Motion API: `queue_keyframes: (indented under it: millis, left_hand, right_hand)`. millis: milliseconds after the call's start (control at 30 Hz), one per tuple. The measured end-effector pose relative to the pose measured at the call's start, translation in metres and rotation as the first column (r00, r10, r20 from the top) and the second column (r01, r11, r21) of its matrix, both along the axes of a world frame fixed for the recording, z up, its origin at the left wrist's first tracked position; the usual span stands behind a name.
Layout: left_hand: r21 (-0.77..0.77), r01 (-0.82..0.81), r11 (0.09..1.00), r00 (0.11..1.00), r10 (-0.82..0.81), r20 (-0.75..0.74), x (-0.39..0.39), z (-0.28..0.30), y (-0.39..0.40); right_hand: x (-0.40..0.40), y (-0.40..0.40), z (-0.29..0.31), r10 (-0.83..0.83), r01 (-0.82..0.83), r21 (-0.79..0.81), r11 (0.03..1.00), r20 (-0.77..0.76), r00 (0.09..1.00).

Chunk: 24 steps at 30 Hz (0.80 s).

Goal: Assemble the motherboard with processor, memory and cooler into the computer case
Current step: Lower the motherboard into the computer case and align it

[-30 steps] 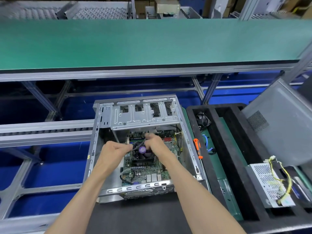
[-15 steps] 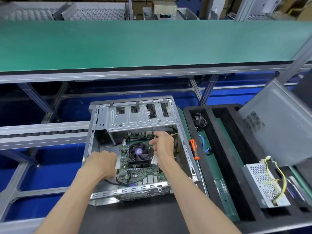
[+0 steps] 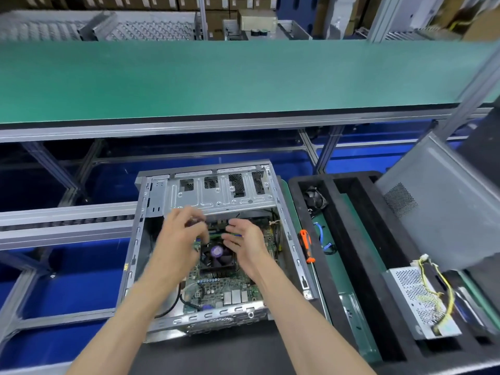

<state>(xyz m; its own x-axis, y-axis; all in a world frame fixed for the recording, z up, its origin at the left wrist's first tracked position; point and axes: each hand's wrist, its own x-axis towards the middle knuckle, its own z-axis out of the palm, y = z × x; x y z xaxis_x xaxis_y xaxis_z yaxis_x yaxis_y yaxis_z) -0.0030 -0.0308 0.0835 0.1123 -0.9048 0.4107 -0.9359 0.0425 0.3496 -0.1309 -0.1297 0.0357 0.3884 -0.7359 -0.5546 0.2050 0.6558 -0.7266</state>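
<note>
With the motherboard (image 3: 216,289) already lying inside the computer case (image 3: 159,322), we are hovering our left hand (image 3: 181,236) and right hand (image 3: 244,239), fingers loosely spread and holding nothing, beside the cooler (image 3: 216,257), likely leaving fastening and cabling.

Both forearms bare (no sleeves, gloves or rings showing).

- The computer case (image 3: 151,239) lies at lower centre of the frame, with the motherboard (image 3: 230,288) inside.
- The cooler (image 3: 217,259) sits on the motherboard.
- A screwdriver (image 3: 305,246) lies just right of the case.
- A power supply (image 3: 416,299) sits at lower right.
</note>
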Motion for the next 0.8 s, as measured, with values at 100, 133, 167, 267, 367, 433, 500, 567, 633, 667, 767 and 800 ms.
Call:
queue_keyframes:
  millis: [100,133,167,267,367,433,500,567,633,667,767,800]
  left_hand:
    - [0.003,0.123,0.992,0.985,-0.123,0.118,0.025,-0.001,-0.001]
    - [0.132,0.076,0.988,0.979,-0.099,0.181,0.028,0.0,-0.003]
    - [0.317,-0.049,0.947,0.937,-0.066,0.344,0.028,-0.001,-0.005]
    - [0.596,-0.384,0.705,0.826,-0.026,0.562,0.031,-0.017,-0.01]
    - [0.674,-0.363,0.644,0.918,0.123,0.377,0.036,-0.041,-0.023]
    - [0.661,-0.301,0.688,0.954,0.224,0.201,0.037,-0.053,-0.035]
    - [0.647,-0.258,0.718,0.956,0.289,0.061,0.036,-0.062,-0.046]
    - [0.664,-0.235,0.71,0.94,0.341,-0.032,0.036,-0.072,-0.053]
    - [0.669,-0.221,0.71,0.908,0.4,-0.124,0.039,-0.083,-0.06]
    - [0.674,-0.202,0.711,0.897,0.411,-0.164,0.039,-0.085,-0.063]
    - [0.702,-0.206,0.682,0.865,0.463,-0.196,0.038,-0.093,-0.078]
    - [0.724,-0.212,0.656,0.838,0.503,-0.21,0.038,-0.096,-0.082]
  right_hand:
    - [-0.003,-0.004,-0.005,0.022,-0.089,-0.182,0.979,-0.339,0.941]
    - [-0.005,-0.006,-0.005,0.0,-0.114,-0.238,0.965,-0.431,0.902]
    - [-0.006,-0.009,-0.005,-0.02,-0.142,-0.279,0.95,-0.508,0.861]
    - [-0.005,-0.024,-0.008,-0.013,-0.261,-0.315,0.913,-0.66,0.751]
    - [0.001,-0.039,-0.013,0.037,-0.294,-0.27,0.917,-0.676,0.736]
    - [0.005,-0.047,-0.02,0.045,-0.265,-0.244,0.933,-0.651,0.758]
    - [0.008,-0.054,-0.026,0.036,-0.222,-0.216,0.951,-0.636,0.771]
    - [0.011,-0.061,-0.031,0.035,-0.195,-0.184,0.963,-0.632,0.774]
    - [0.014,-0.067,-0.036,0.067,-0.203,-0.146,0.968,-0.628,0.775]
    - [0.015,-0.07,-0.038,0.086,-0.214,-0.134,0.968,-0.623,0.778]
    - [0.019,-0.076,-0.046,0.113,-0.234,-0.121,0.965,-0.614,0.781]
    - [0.019,-0.076,-0.048,0.123,-0.252,-0.123,0.96,-0.625,0.771]
